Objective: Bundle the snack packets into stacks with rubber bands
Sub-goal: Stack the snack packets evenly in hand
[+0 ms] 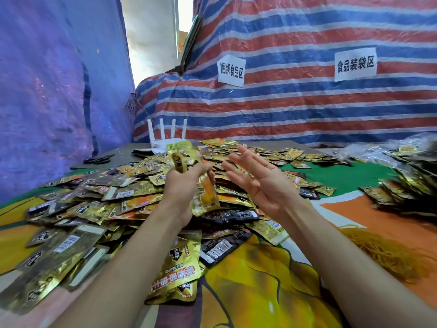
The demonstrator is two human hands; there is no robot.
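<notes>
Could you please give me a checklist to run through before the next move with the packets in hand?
1. Grip: left hand holds the stack firmly: ok.
2. Stack squared up: not ok, the packets splay at different angles.
3. Free hand: right hand is open and empty: ok.
4. Supply: rubber bands lie in a pile on the right side: ok.
5. Packet count in the stack: cannot tell, blurred and overlapped.
6. Band already on the stack: cannot tell.
</notes>
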